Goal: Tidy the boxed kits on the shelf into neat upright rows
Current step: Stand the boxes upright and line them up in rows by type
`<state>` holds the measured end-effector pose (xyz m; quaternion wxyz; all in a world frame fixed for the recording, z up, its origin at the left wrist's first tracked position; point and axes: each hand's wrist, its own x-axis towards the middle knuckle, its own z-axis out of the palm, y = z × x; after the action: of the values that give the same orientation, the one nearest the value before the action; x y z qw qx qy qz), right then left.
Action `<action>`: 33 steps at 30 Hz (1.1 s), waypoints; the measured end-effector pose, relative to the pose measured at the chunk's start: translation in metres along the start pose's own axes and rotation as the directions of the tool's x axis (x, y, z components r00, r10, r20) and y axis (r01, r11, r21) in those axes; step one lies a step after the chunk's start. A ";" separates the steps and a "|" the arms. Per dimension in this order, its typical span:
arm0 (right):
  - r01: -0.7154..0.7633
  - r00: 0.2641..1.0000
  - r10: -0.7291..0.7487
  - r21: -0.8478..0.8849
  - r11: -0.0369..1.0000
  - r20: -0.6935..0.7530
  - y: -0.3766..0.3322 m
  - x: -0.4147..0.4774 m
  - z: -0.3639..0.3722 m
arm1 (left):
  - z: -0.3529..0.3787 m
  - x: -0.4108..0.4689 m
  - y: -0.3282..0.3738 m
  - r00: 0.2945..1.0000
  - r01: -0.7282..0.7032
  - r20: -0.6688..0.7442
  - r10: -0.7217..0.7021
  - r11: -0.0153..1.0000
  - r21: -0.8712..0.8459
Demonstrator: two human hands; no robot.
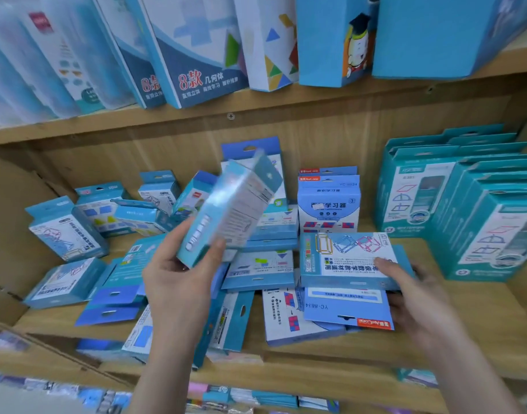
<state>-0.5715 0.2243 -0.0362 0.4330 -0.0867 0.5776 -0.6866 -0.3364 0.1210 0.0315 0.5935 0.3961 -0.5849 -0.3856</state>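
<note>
Several small blue-and-white boxed kits lie scattered flat and tilted on the middle wooden shelf (pixel 286 357). My left hand (pixel 178 273) grips one blurred blue kit (pixel 235 204), lifted above the pile and tilted. My right hand (pixel 417 294) holds the right end of a flat kit printed with coloured cube frames (pixel 345 258), thumb on its top face, fingers under its edge. That kit lies on another flat box marked YC-8834 (pixel 345 309). Two kits (pixel 329 204) stand upright behind it.
Taller blue boxes (pixel 465 204) stand in upright rows at the shelf's right end. Larger boxes (pixel 196 49) lean on the upper shelf. More packets (pixel 256 395) lie on the shelf below. The wooden back panel (pixel 166 144) closes the rear.
</note>
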 end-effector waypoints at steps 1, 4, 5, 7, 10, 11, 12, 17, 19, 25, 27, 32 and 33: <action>0.015 1.000 -0.015 -0.007 1.000 -0.004 -0.002 0.000 0.000 | 0.005 -0.007 0.001 0.993 -0.116 0.040 0.114 0.991 0.066; 0.052 0.999 -0.052 -0.034 0.998 -0.004 -0.005 -0.001 0.003 | 0.026 -0.026 -0.017 0.771 -0.624 0.373 0.516 0.729 0.282; 0.059 0.998 -0.059 -0.027 0.998 -0.002 -0.004 -0.002 0.004 | 0.033 -0.032 -0.029 0.679 -0.723 0.480 0.555 0.619 0.306; 0.052 0.999 -0.052 0.010 0.999 -0.002 -0.001 -0.003 0.002 | 0.044 -0.045 -0.047 0.636 -0.751 0.595 0.492 0.572 0.329; 0.012 1.000 -0.012 0.083 0.997 0.002 0.004 -0.005 -0.002 | 0.050 -0.058 -0.054 0.642 -0.711 0.666 0.379 0.619 0.334; 0.005 1.000 -0.006 0.102 0.995 0.007 0.005 -0.005 -0.004 | 0.050 -0.060 -0.054 0.636 -0.707 0.689 0.349 0.622 0.337; 0.002 1.000 -0.004 0.117 0.993 0.014 0.007 -0.006 -0.004 | 0.051 -0.061 -0.053 0.633 -0.702 0.703 0.325 0.624 0.343; 0.041 0.997 -0.050 0.134 0.990 0.066 0.008 -0.009 -0.003 | 0.057 -0.066 -0.049 0.648 -0.690 0.696 0.309 0.624 0.366; 0.056 0.995 -0.065 0.115 0.992 0.075 0.009 -0.011 -0.003 | 0.064 -0.072 -0.047 0.633 -0.719 0.704 0.321 0.581 0.382; 0.104 0.994 -0.107 0.139 0.985 0.010 0.002 -0.014 -0.015 | 0.089 -0.093 -0.042 0.599 -0.753 0.736 0.316 0.534 0.384; 0.132 0.991 -0.129 0.129 0.983 -0.026 -0.006 -0.017 -0.029 | 0.100 -0.101 -0.039 0.585 -0.757 0.743 0.324 0.547 0.357; 0.203 0.978 -0.200 0.060 0.977 -0.059 -0.016 -0.017 -0.063 | 0.117 -0.124 -0.043 0.541 -0.737 0.764 0.352 0.636 0.229; 0.196 0.979 -0.193 0.046 0.979 -0.065 -0.014 -0.016 -0.065 | 0.115 -0.123 -0.047 0.529 -0.724 0.773 0.350 0.662 0.196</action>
<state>-0.6091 0.2817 -0.0387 0.3482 -0.1109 0.5611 -0.7427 -0.4531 0.2140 -0.0597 0.3055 0.1556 -0.9310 -0.1254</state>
